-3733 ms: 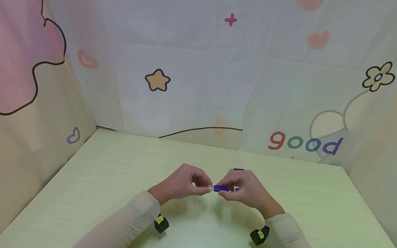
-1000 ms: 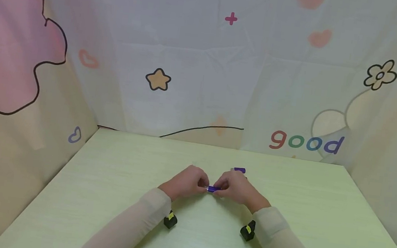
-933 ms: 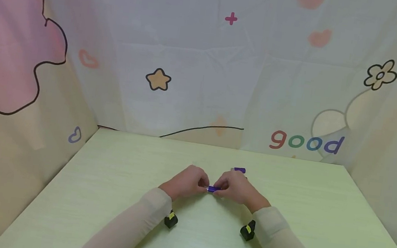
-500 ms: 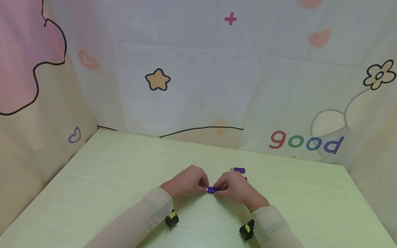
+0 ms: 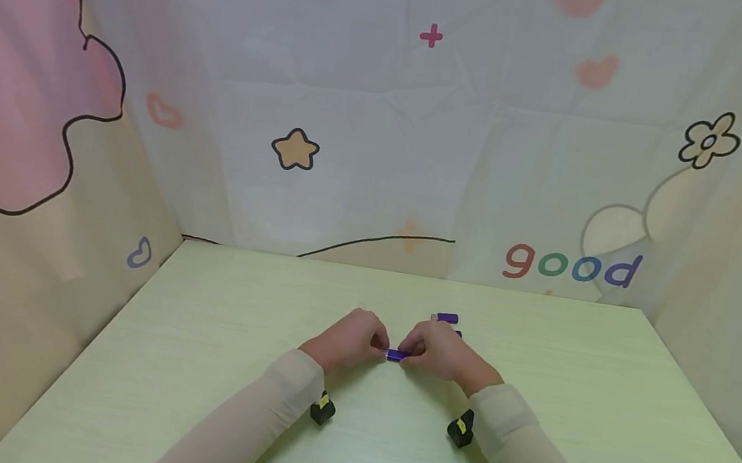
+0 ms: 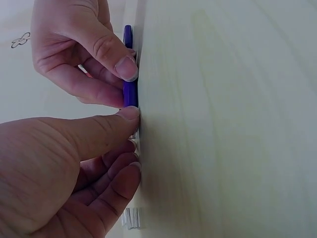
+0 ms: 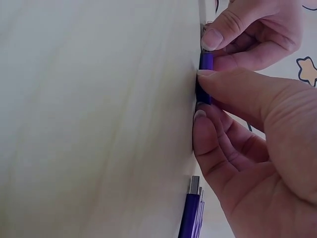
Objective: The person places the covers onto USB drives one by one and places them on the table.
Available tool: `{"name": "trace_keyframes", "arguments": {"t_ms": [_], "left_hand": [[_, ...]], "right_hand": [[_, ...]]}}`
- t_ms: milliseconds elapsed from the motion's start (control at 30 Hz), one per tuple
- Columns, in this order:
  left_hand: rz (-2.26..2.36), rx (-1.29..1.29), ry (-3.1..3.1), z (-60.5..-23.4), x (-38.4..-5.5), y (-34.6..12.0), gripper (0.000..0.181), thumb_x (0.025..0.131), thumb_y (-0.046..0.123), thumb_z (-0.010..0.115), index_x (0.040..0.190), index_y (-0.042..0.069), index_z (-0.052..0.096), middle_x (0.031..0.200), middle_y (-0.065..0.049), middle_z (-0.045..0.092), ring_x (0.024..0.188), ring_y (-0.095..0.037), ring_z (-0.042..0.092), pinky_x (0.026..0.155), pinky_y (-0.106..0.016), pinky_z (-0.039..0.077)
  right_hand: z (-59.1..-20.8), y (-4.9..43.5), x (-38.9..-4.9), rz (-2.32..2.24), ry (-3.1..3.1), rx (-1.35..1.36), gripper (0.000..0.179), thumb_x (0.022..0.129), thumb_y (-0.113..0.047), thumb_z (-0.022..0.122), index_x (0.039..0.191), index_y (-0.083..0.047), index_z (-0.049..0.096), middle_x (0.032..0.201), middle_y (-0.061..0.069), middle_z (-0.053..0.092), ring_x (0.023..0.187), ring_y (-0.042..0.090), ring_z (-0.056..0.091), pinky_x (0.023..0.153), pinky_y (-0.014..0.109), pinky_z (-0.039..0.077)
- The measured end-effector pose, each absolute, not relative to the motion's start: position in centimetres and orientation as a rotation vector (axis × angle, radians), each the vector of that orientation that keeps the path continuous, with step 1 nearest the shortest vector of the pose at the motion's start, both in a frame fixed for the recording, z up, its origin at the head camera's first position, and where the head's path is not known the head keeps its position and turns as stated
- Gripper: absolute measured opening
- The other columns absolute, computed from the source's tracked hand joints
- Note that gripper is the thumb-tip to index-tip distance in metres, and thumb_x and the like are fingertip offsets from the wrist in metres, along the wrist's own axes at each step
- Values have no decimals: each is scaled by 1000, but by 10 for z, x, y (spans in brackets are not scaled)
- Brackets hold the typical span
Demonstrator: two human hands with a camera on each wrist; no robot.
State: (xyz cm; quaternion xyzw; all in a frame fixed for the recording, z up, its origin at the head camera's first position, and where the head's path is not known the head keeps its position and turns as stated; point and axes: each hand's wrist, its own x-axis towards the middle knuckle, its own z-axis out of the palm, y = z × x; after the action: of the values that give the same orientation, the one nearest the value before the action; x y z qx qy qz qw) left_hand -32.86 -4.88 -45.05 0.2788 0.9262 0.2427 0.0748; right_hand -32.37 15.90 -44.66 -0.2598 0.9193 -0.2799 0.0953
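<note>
Both hands meet near the middle of the table, low over its surface. My right hand (image 5: 442,354) pinches a purple USB flash drive (image 5: 395,356) between thumb and fingers. At the drive's other end, my left hand (image 5: 347,340) pinches what looks like its clear cap (image 6: 134,134), mostly hidden by the thumb. The drive lies level, its purple body (image 7: 206,60) showing between the two thumbs in the right wrist view. How far the cap sits over the connector cannot be seen.
Beyond the right hand lie other purple flash drives (image 5: 447,318), one partly hidden; their metal connectors (image 7: 195,184) show in the right wrist view. Clear ridged pieces (image 6: 132,218), likely caps, lie past the left fingers. A printed cloth (image 5: 358,106) hangs behind the pale table (image 5: 252,294).
Since the earliest frame, both hands have come down to the table and closer together, covering more of the drive. Over the last second they shift only slightly, toward the near edge.
</note>
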Motion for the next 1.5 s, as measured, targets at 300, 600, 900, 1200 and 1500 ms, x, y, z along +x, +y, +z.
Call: {"name": "trace_keyframes", "arguments": {"t_ms": [300, 600, 900, 1200, 1500], "left_hand": [[696, 801, 2794, -452, -329, -46, 5, 90, 13, 80, 93, 10, 81, 84, 4, 73, 76, -6, 57, 73, -21, 51], [676, 820, 2823, -453, -328, -46, 4, 90, 12, 79, 93, 9, 80, 84, 4, 71, 75, -6, 55, 71, -21, 49], [666, 821, 2826, -453, -326, -44, 7, 91, 13, 79, 96, 8, 79, 86, 2, 72, 77, -7, 56, 73, -21, 50], [668, 833, 2835, -453, -324, -45, 9, 91, 13, 78, 97, 7, 79, 89, 0, 72, 78, -7, 57, 73, -22, 51], [679, 838, 2839, -454, -324, -45, 10, 91, 13, 79, 97, 5, 78, 87, 0, 71, 77, -7, 56, 73, -21, 50]], "right_hand": [[-450, 158, -325, -877, 2701, -735, 14, 87, -7, 80, 101, -10, 82, 92, 0, 70, 82, 10, 64, 80, 29, 58], [-450, 156, -324, -900, 2696, -693, 15, 88, -7, 80, 102, -9, 81, 95, -1, 70, 83, 10, 65, 81, 30, 59], [-452, 157, -322, -918, 2700, -634, 14, 88, -8, 80, 102, -9, 80, 93, -1, 73, 81, 11, 65, 80, 30, 58], [-454, 159, -324, -921, 2704, -636, 15, 87, -10, 81, 102, -10, 80, 93, -1, 72, 81, 11, 64, 77, 27, 57], [-451, 160, -321, -947, 2692, -600, 18, 85, -11, 83, 103, -10, 80, 93, -1, 72, 80, 11, 64, 75, 26, 56]]}}
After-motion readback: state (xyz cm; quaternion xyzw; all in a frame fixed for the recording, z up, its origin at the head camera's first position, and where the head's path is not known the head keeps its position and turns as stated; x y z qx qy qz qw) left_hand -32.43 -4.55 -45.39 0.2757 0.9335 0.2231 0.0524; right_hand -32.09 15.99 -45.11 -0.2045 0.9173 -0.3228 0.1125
